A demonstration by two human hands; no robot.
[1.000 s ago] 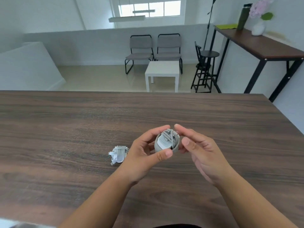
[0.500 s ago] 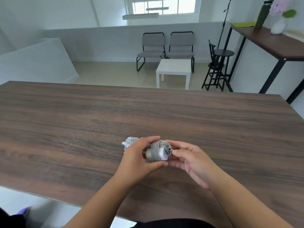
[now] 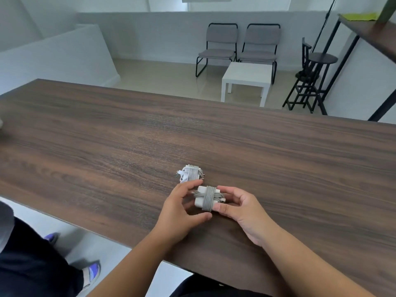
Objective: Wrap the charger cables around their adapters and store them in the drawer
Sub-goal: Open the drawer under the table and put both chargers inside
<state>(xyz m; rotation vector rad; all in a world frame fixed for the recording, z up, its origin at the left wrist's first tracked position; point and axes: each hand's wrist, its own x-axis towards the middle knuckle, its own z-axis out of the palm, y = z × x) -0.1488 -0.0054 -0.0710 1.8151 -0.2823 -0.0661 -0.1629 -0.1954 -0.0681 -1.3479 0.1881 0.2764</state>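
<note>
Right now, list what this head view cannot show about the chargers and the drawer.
- Drawer: none appears in the head view.
- Held charger: underside hidden by the left hand and right hand.
- Second wrapped charger on the table: plug end too small to read.

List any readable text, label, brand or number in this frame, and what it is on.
None can be read.
Held charger: white adapter face shows no legible print.
Second charger on the table: no print visible.
</note>
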